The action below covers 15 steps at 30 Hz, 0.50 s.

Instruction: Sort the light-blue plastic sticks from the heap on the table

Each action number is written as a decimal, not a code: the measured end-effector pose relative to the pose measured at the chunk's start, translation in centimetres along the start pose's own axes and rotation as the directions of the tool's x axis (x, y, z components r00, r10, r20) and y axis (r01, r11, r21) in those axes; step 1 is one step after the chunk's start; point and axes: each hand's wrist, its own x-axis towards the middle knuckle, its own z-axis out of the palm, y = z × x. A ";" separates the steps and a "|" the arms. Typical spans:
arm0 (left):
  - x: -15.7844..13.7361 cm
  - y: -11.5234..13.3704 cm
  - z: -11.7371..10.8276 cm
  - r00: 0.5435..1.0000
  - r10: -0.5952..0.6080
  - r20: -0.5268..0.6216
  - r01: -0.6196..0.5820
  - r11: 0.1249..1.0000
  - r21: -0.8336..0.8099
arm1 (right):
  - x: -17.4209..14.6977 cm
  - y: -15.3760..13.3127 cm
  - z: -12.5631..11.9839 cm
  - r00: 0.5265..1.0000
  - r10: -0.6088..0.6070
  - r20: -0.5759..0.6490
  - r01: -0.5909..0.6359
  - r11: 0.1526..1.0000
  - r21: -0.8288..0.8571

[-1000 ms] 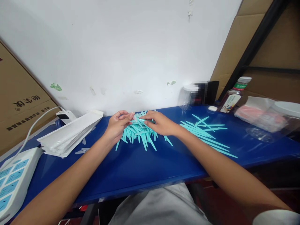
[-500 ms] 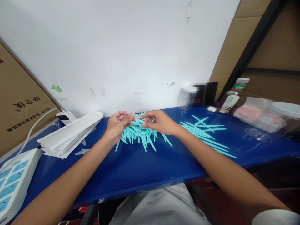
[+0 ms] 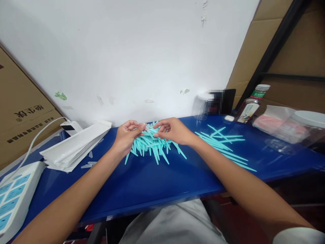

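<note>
My left hand (image 3: pixel 130 135) is closed in a pinch above the left side of a heap of thin, tapered turquoise sticks (image 3: pixel 152 149). A small pale, translucent strip (image 3: pixel 148 129) shows at its thumb tip; its exact kind is too blurred to tell. My right hand (image 3: pixel 171 130) hovers over the right side of the same heap. Its thumb and forefinger are bent toward the strip with a gap between their tips, and nothing is clearly seen held there. To the right, more turquoise sticks (image 3: pixel 223 145) lie spread in a loose row on the blue table (image 3: pixel 162 183).
At left are a stack of white sleeves (image 3: pixel 76 145), small pale slips (image 3: pixel 88 165), a power strip (image 3: pixel 20 196) and a cardboard box (image 3: pixel 22 112). Toward the right stand a clear jar (image 3: pixel 201 106), a bottle (image 3: pixel 251 105), a white case (image 3: pixel 229 118) and a bagged pink bundle (image 3: pixel 281 125).
My right thumb and forefinger have parted slightly and shifted a little from the pale strip. My left hand keeps its pinch, nearly unmoved.
</note>
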 end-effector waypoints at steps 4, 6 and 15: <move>0.0 0.0 0.0 1.000 0.004 -0.004 -0.004 1.000 -0.004 | -0.1 -0.3 0.0 1.000 0.024 0.009 -0.024 1.000 0.011; 0.1 0.0 0.0 1.000 -0.003 -0.007 0.003 1.000 -0.006 | -0.2 -0.3 0.0 1.000 0.029 0.009 -0.029 0.999 0.013; -0.3 -0.1 0.3 1.000 0.019 -0.019 -0.019 1.000 0.022 | -0.4 -0.9 0.1 0.999 0.039 0.024 -0.039 0.999 -0.002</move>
